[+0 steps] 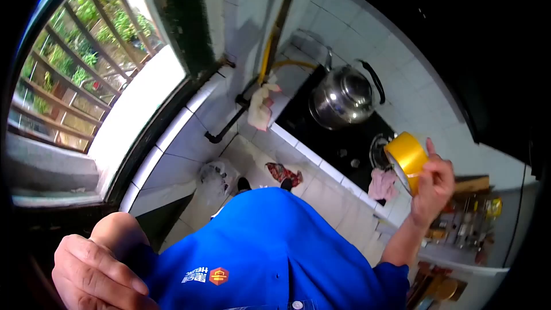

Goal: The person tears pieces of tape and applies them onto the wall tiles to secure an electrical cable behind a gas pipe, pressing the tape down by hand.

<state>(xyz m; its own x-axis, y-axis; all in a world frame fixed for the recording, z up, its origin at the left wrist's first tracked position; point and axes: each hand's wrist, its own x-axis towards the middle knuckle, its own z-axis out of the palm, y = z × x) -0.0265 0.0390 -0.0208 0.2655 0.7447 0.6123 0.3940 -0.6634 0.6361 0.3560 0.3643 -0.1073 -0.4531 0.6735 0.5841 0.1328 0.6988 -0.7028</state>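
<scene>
My right hand [434, 189] grips a wide roll of yellow tape [408, 159] by its side, to the right of the cooktop, with one finger raised. At the lower left, close to the camera, my left hand [97, 272] is closed with its fingers curled. Whatever it may hold is hidden. A steel kettle [343, 97] stands on the black cooktop [333, 147]. Beside the roll, a pink cloth [383, 185] lies at the counter's edge.
A barred window [86, 63] is at the left, with a dark pipe [227, 123] below its frame. A plastic bag [216, 179] and a red patterned cloth [283, 174] lie on the floor by my feet. Shelves with jars [468, 224] stand at the right, under a dark hood [459, 40].
</scene>
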